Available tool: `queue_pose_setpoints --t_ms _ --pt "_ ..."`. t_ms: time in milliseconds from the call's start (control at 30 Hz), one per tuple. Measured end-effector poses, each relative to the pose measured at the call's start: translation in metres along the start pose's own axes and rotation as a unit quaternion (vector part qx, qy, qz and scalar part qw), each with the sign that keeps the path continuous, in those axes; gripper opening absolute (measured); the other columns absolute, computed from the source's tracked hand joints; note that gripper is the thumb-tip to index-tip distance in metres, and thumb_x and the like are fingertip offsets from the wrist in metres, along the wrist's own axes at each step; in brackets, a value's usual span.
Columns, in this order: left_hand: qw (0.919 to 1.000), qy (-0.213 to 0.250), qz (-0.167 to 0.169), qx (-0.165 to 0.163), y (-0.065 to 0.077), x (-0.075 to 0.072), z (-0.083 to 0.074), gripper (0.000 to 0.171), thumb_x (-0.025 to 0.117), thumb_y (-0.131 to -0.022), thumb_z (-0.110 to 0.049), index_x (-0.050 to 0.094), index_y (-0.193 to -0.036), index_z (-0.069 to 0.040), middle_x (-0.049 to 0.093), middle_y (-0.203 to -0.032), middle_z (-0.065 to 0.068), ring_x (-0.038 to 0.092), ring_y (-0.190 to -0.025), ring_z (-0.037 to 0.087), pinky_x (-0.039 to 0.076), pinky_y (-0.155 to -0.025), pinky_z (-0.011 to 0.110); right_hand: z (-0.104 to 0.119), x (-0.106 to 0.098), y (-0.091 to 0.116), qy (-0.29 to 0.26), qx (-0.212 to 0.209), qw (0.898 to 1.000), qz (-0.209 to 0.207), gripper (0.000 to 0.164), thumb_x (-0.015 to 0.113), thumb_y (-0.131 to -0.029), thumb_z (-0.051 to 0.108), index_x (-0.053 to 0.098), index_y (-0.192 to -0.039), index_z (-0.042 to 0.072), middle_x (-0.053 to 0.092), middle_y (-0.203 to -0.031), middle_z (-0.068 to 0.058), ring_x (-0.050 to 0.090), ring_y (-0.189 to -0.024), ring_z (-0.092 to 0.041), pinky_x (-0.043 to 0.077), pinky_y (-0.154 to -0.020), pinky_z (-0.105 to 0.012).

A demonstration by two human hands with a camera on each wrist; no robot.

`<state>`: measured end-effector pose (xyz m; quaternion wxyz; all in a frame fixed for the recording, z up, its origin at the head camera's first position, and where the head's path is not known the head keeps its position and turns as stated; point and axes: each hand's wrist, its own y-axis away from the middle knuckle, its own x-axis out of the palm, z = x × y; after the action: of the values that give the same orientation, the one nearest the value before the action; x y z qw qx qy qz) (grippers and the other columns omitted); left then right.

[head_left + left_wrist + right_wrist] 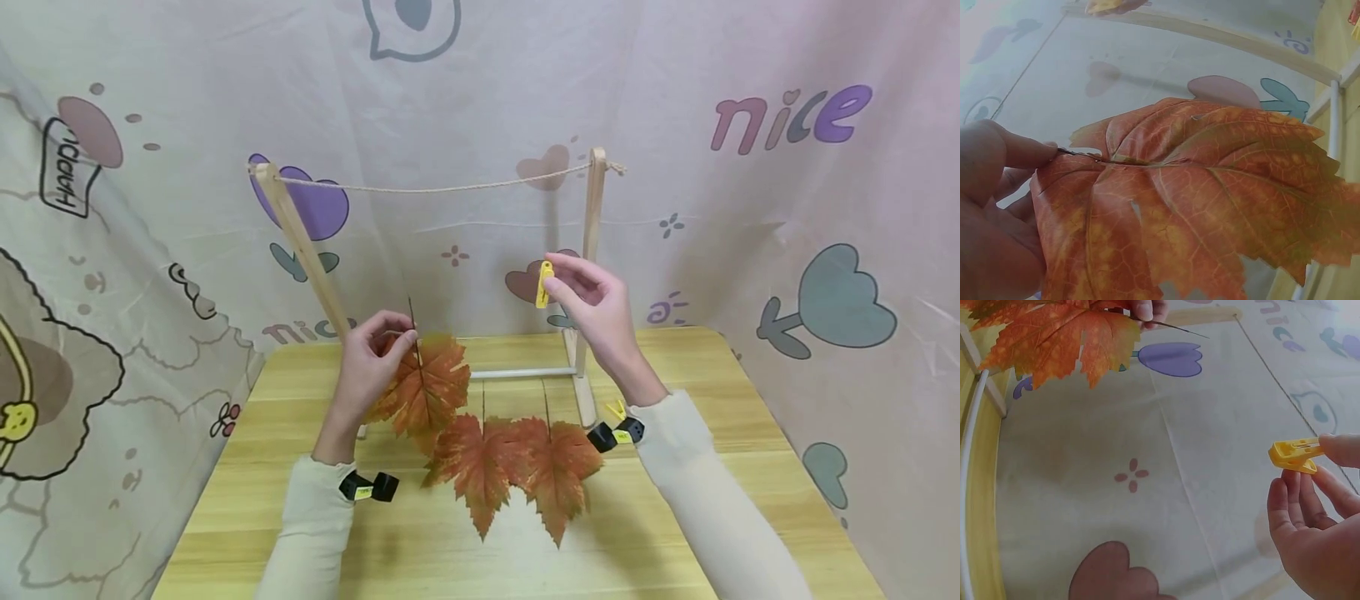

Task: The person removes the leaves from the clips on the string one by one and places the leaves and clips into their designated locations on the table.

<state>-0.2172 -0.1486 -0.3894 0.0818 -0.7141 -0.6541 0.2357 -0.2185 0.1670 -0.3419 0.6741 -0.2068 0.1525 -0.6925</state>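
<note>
My left hand (375,358) pinches the thin dark stem of an orange-red maple leaf (431,387) between thumb and fingers. In the left wrist view the leaf (1179,194) spreads away from the fingertips, stem side toward the hand. My right hand (596,308) holds a yellow clothespin (543,285) upright between thumb and fingers, in front of the right post. The right wrist view shows this clothespin (1295,455) at the fingertips. Above both hands a thin rope (435,190) runs slack between two wooden posts, with nothing hanging on it.
Two more maple leaves, a left one (480,462) and a right one (557,467), lie on the wooden table (247,500). A yellow clothespin (617,408) lies by the right wrist. The stand's right post (592,217) and white crossbar (521,373) rise behind the leaves.
</note>
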Motion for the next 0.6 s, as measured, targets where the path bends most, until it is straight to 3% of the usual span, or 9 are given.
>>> queue_pose_setpoints --t_ms 233,600 --pt "0.9996 0.004 0.015 -0.025 0.009 0.002 0.007 0.012 0.066 -0.100 -0.006 0.067 -0.108 0.004 0.065 -0.102 0.020 0.060 -0.075 0.019 0.048 -0.061 0.021 -0.007 -0.016 0.020 0.007 0.011 1.000 -0.024 0.033 0.072 -0.094 0.002 0.067 -0.126 -0.005 0.071 -0.120 -0.012 0.068 -0.110 -0.020 0.053 -0.097 -0.028" --pt "0.9958 0.025 0.016 -0.086 0.029 0.005 0.031 0.013 0.064 -0.100 -0.001 0.064 -0.108 0.009 0.060 -0.108 0.022 0.066 -0.088 0.018 0.054 -0.070 0.021 -0.026 -0.046 0.051 0.029 0.061 0.996 -0.061 0.035 0.074 -0.095 0.008 0.067 -0.125 -0.007 0.073 -0.116 -0.008 0.069 -0.108 -0.018 0.054 -0.093 -0.027"
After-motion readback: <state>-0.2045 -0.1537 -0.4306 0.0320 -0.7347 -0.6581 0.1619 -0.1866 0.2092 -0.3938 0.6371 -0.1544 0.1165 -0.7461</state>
